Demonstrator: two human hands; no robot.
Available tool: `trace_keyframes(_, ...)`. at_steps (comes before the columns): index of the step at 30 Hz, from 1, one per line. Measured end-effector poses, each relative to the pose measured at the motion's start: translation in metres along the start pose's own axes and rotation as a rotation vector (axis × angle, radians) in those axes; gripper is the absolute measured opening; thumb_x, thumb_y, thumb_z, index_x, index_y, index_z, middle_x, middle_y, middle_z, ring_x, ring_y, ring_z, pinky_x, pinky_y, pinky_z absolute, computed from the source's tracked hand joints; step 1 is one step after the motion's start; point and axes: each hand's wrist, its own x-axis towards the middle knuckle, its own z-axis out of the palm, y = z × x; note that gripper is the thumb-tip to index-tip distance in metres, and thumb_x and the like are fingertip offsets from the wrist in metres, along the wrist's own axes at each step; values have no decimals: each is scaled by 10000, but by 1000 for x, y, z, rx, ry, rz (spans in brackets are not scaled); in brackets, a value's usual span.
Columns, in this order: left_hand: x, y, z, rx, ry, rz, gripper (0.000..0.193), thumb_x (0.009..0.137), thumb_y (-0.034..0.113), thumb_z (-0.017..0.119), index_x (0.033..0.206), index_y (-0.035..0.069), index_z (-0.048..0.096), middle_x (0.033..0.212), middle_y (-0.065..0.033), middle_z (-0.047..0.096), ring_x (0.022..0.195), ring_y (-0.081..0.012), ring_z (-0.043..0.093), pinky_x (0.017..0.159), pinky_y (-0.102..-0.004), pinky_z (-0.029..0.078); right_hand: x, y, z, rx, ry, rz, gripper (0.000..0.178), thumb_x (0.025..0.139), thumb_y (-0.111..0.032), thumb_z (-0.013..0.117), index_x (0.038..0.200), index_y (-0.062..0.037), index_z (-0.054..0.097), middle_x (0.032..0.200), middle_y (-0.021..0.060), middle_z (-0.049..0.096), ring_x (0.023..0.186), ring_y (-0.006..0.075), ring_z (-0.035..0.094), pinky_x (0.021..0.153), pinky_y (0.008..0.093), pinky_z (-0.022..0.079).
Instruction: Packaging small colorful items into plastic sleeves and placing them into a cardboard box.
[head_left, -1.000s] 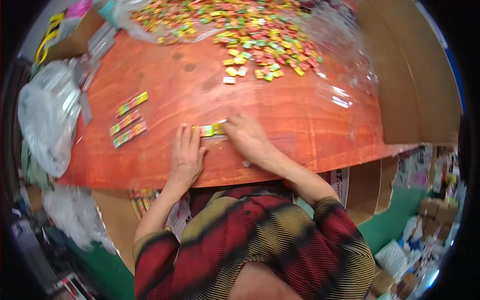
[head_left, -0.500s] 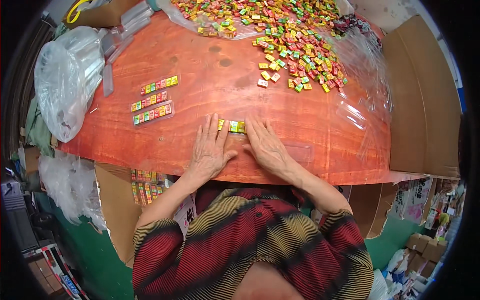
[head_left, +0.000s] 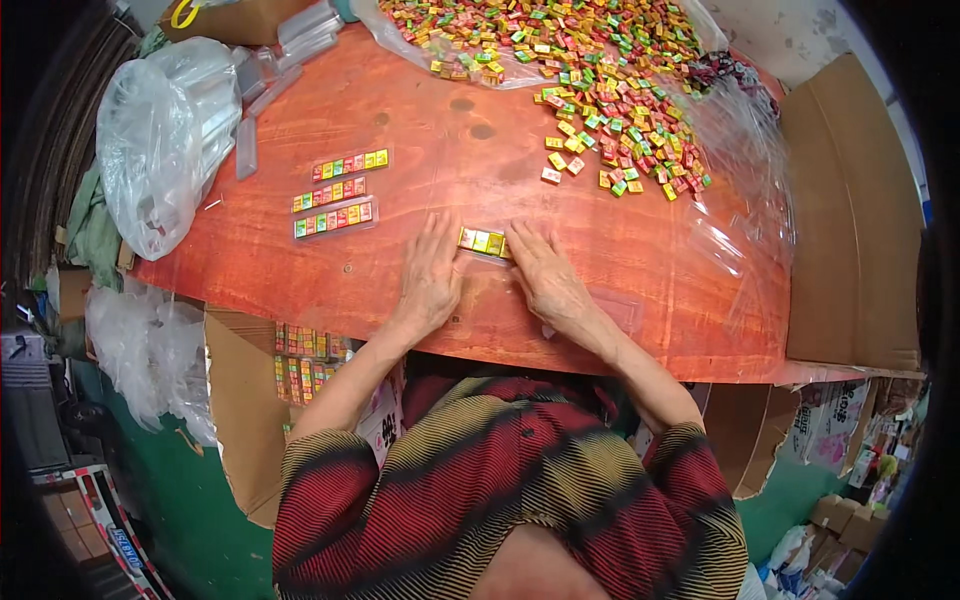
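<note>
A short row of small yellow, green and whitish boxes (head_left: 482,242) lies in a clear plastic tray on the table between my two hands. My left hand (head_left: 432,275) rests flat at the row's left end, fingers stretched out and pointing away from me. At the right end is my right hand (head_left: 548,280), also with its fingers extended; they cover the last part of the row. Neither hand is wrapped round anything. To the left lie three filled clear trays, the nearest one (head_left: 334,219) holding a row of red, green and yellow boxes.
A large pile of loose little boxes (head_left: 600,75) spreads over the far side of the reddish table (head_left: 400,120). A clear plastic bag (head_left: 150,150) and empty clear trays (head_left: 247,148) sit at the far left. A cardboard panel (head_left: 850,210) stands on the right.
My left fingers have moved off the left part of the row, so more boxes show there. My right fingers now cover its right end. The whole view has shifted a little.
</note>
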Motion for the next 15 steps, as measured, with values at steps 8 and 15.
trace_keyframes(8,1,3,3,316,-96,46,702,775,371,534,1304,10,246,1370,-204,171,1274,-352,145,985,-542,161,1,-12,4,-143,-34,13,684,797,-368,519,1276,48,261,1332,227,252,1253,322,231,1019,476,157)
trace_keyframes(15,3,26,9,354,-12,202,686,765,416,527,1302,62,287,1362,-173,211,1260,-363,170,993,-536,137,-25,22,-49,257,171,149,557,824,-228,521,1298,-56,287,1336,185,275,1258,305,235,1018,440,183)
